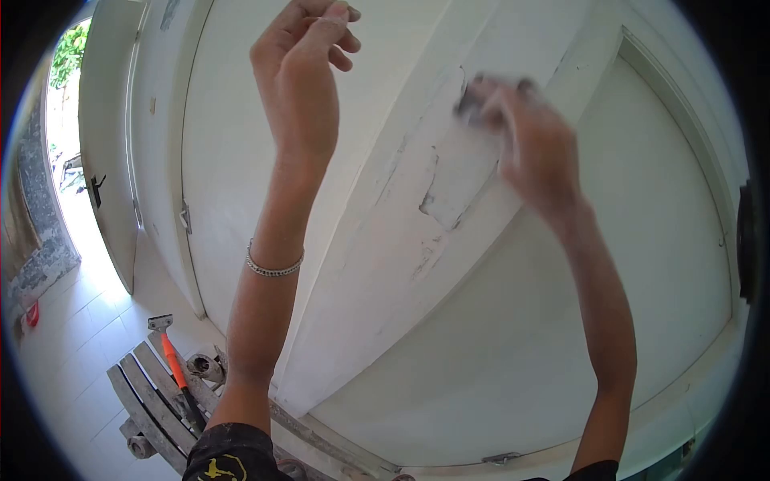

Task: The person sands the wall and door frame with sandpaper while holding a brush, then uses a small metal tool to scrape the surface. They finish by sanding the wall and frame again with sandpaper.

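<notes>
My right hand (pixel 545 144) is raised to a white wall strip between two pale panels and is smeared by motion. Its fingers close round a small dark tool (pixel 473 100), too blurred to name, at the wall surface. Just below it, the wall shows a chipped patch (pixel 449 192) with cracked, peeling edges. My left hand (pixel 309 56) is up at the top, left of the strip. Its fingers are curled and the thumb presses on them; whatever they pinch, if anything, is too small to make out. A chain bracelet (pixel 274 271) circles the left wrist.
A slatted wooden bench (pixel 140 393) stands at lower left, with an orange-handled scraper (pixel 172 357) lying on it. Beyond are a tiled floor (pixel 68 341) and an open door (pixel 108 152) with daylight and greenery outside. A recessed frame (pixel 682 128) edges the right panel.
</notes>
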### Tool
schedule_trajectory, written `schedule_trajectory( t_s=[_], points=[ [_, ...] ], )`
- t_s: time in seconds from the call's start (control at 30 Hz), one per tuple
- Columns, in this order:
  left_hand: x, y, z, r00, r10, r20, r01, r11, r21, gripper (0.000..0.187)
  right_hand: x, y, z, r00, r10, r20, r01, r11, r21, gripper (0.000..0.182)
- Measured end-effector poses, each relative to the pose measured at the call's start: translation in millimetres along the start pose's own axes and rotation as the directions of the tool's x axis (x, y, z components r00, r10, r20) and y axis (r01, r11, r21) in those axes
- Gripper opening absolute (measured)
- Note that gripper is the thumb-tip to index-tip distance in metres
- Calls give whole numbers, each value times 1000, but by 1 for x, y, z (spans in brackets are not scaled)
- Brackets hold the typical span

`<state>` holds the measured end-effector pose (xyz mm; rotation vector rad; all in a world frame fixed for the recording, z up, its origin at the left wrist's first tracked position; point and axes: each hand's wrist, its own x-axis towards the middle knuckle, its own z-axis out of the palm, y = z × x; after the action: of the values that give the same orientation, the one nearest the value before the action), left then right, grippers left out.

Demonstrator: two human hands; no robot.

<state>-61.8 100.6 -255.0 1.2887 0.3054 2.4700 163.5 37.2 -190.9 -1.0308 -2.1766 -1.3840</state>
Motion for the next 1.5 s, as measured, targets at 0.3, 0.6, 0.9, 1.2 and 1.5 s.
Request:
schedule_trajectory(
  t_s=[0.3,0.6,0.9,1.2,1.5],
  points=[
    [-6,2,14,999,-31,7,32,996,-80,25,-76,-85,67,864,-414,286,346,901,260,40],
    [-3,-7,10,1000,6,-18,-9,993,-120,24,31,-17,15,995,92,41,-91,995,-33,29],
    [-5,4,11,999,-46,-7,44,981,-187,20,34,2,31,989,-134,-63,132,990,-44,21],
    [-3,2,10,999,-49,-10,47,984,-169,20,-41,-53,53,945,-314,85,300,942,152,24],
    [0,7,4,999,-49,-24,45,992,-121,20,15,38,-21,998,28,-51,-32,997,-70,45]
  ],
)
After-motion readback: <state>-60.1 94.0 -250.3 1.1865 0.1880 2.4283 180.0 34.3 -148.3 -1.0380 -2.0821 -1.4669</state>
